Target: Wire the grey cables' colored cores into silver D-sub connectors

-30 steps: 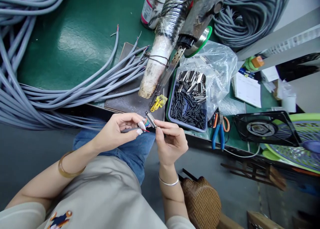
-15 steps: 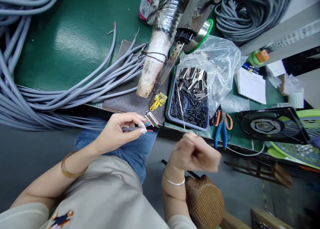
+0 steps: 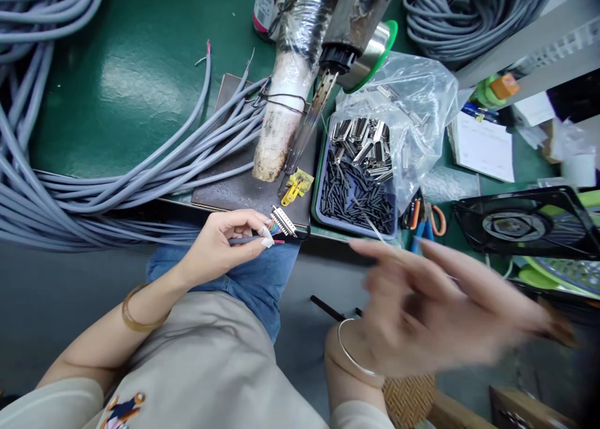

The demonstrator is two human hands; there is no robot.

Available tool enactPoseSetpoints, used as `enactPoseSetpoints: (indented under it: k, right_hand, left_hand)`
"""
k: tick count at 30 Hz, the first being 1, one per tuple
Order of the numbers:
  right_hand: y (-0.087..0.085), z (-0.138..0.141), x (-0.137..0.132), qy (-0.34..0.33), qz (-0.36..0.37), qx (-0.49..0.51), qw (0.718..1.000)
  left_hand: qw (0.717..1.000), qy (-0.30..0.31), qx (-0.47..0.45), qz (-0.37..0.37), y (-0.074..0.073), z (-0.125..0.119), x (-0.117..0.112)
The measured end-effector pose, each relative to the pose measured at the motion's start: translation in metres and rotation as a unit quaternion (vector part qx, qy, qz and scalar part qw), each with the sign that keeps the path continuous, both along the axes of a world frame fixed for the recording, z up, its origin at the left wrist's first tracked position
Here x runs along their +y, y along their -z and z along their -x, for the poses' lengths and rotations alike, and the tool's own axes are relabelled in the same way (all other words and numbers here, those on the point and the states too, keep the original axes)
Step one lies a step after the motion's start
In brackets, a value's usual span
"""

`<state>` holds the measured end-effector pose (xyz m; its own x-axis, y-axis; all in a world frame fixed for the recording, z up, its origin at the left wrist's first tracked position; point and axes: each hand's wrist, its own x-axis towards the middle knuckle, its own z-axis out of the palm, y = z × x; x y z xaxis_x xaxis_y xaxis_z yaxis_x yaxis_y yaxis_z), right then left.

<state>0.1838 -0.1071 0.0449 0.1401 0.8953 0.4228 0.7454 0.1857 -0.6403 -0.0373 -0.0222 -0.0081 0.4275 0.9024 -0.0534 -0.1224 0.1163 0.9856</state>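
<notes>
My left hand [image 3: 234, 236] is closed, pinching the end of a grey cable [image 3: 241, 240]. Coloured wires [image 3: 273, 226] fan out from it to a metal multi-pin D-sub connector [image 3: 284, 221], just past my fingertips; a red wire end [image 3: 280, 242] sticks out below. Smeared by motion, my right hand [image 3: 422, 304] is raised at the right. A thin silvery strand [image 3: 372, 224] runs from its fingertips over the front of a blue tray [image 3: 319, 219]. What the strand is, I cannot make out. The tray holds black sleeves [image 3: 344, 197] and metal connectors [image 3: 370, 141].
A soldering iron [image 3: 323, 91] points down beside a wrapped tube [image 3: 295, 72]. A yellow clip [image 3: 296, 188] lies on the dark board [image 3: 234, 191]. Grey cables [image 3: 140, 179] spread leftward. Orange-handled pliers [image 3: 439, 219], a black fan [image 3: 520, 222] and a plastic bag [image 3: 417, 116] are at right.
My right hand has swung right and closer to the camera, the strand shifting with it. My left hand keeps its grip on the cable. The whole view has shifted slightly.
</notes>
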Motion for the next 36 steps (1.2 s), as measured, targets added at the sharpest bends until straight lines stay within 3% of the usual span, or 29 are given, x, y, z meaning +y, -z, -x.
enactPoseSetpoints:
  k: [4, 11, 19, 27, 36]
  right_hand:
    - [0.012, 0.017, 0.016, -0.015, -0.052, -0.076, 0.996]
    - [0.042, 0.035, 0.034, -0.082, -0.124, -0.018, 0.989]
    - [0.057, 0.045, 0.043, -0.041, -0.142, -0.002, 0.989]
    - [0.057, 0.045, 0.042, -0.040, -0.142, 0.012, 0.989]
    - [0.056, 0.045, 0.039, -0.042, -0.143, 0.023, 0.989]
  left_hand:
    - [1.000, -0.002, -0.016, 0.017, -0.003, -0.001, 0.000]
    - [0.998, -0.024, -0.013, 0.064, -0.008, -0.006, 0.003]
    - [0.996, -0.057, -0.025, 0.069, -0.009, -0.010, 0.008]
    - [0.996, -0.012, -0.059, 0.071, 0.001, -0.002, 0.006]
    - [0.991, 0.007, -0.104, 0.086, -0.001, 0.000, 0.010]
